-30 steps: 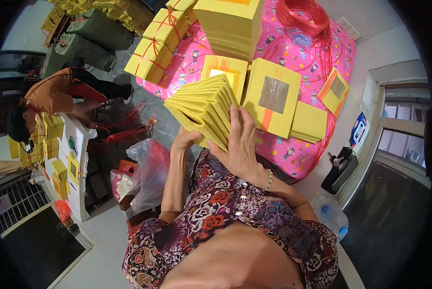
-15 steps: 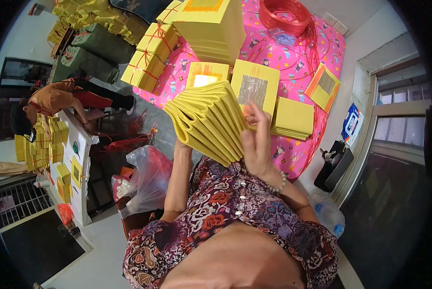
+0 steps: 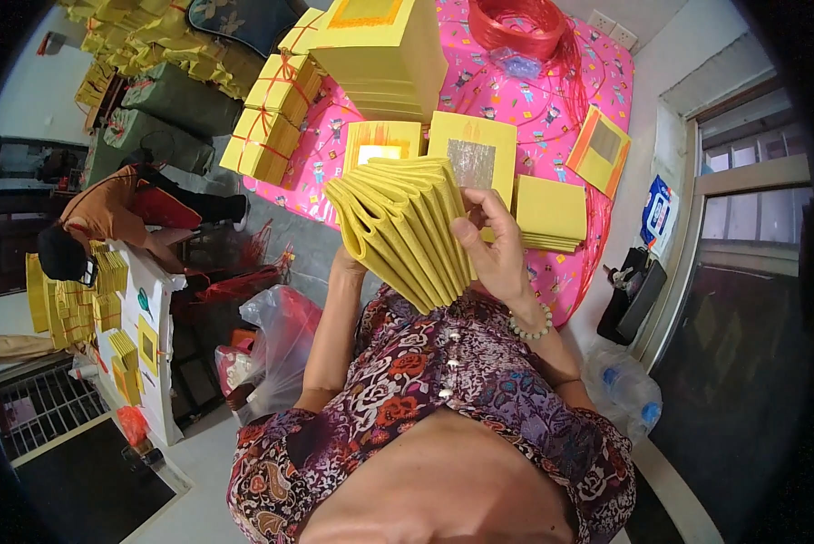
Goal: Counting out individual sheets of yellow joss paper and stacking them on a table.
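A fanned stack of folded yellow paper sheets (image 3: 402, 227) is held up in front of my chest. My left hand (image 3: 345, 263) grips it from underneath and is mostly hidden behind the sheets. My right hand (image 3: 490, 245) clasps the right side, thumb pressed on the sheet edges. Just beyond lies a pink patterned table (image 3: 552, 118) with a tall yellow paper pile (image 3: 380, 54), a sheet with a silver square (image 3: 473, 154) and a flat yellow stack (image 3: 552, 213).
Tied yellow bundles (image 3: 271, 118) sit at the table's left edge, a red string coil (image 3: 520, 23) at the far end. Another person (image 3: 107, 222) bends over a white table with yellow stacks at left. Plastic bags (image 3: 275, 344) lie on the floor; a window is at right.
The fanned stack has risen and shifted right, closer to my chest. My right hand slid from the stack's top face to its right edge.
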The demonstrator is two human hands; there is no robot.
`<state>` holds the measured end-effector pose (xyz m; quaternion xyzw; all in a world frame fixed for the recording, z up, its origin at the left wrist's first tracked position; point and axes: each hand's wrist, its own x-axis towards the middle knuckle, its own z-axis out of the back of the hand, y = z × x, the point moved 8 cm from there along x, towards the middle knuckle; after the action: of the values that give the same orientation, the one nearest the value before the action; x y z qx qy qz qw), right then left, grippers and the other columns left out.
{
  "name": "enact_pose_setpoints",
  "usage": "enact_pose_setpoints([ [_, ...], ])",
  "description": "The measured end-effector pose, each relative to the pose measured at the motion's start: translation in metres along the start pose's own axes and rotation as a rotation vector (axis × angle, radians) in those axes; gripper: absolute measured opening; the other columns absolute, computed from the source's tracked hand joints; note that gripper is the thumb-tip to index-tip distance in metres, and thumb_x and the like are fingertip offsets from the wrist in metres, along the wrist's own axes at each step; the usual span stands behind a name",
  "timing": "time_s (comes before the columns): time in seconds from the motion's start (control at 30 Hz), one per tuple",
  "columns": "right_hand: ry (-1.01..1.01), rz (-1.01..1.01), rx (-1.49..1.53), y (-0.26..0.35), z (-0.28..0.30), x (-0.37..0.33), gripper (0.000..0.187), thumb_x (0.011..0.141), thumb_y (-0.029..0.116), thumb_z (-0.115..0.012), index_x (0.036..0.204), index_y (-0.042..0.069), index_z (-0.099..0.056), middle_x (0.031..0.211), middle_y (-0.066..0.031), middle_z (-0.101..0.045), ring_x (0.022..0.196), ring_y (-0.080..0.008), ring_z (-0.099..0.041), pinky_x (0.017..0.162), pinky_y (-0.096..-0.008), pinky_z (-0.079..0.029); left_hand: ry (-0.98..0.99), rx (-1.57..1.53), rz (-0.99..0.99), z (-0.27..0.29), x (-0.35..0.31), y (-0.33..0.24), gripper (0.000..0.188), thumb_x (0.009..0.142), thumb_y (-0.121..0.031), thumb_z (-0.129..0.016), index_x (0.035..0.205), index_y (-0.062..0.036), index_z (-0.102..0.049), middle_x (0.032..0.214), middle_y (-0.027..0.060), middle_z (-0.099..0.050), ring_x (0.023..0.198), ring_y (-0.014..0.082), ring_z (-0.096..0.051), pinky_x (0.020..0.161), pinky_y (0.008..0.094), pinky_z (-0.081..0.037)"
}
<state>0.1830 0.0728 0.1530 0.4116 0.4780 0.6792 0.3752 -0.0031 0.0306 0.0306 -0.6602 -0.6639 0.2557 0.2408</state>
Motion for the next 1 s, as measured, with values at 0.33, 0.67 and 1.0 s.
enact_pose_setpoints([
  [0.33,0.022,-0.087,-0.067,0.006,-0.014,0.004,0.041,0.084,0.030,-0.065,0.108,-0.002,-0.054,0.088,-0.0094,-0.053,0.069,-0.0150,-0.051,0.064,-0.0278,-0.046,0.043,-0.039,0.024,-0.003,0.001,-0.005,0.060,0.086,-0.035,-0.057,0.134,-0.0042,-0.037,0.129,0.0153,-0.048,0.113,0.0277,-0.053,0.096,0.0427,-0.046],
  [0.67,0.039,-0.117,-0.188,0.010,-0.022,0.006,0.052,0.077,0.035,-0.070,0.109,-0.002,-0.050,0.094,-0.0113,-0.052,0.077,-0.0200,-0.055,0.069,-0.0331,-0.050,0.001,-0.021,0.084,0.004,0.002,0.000,0.056,0.090,-0.035,-0.052,0.133,-0.0038,-0.038,0.128,0.0153,-0.049,0.112,0.0272,-0.054,0.095,0.0427,-0.047],
  [1.0,0.019,-0.019,-0.264,-0.004,-0.003,-0.002,0.087,0.064,0.053,-0.076,0.118,-0.007,-0.042,0.109,-0.0203,-0.050,0.107,-0.0317,-0.049,0.091,-0.0398,-0.040,0.004,0.279,0.367,0.021,0.013,0.017,0.098,0.053,-0.014,-0.078,0.137,0.0000,-0.030,0.131,0.0126,-0.046,0.120,0.0283,-0.047,0.102,0.0387,-0.037],
])
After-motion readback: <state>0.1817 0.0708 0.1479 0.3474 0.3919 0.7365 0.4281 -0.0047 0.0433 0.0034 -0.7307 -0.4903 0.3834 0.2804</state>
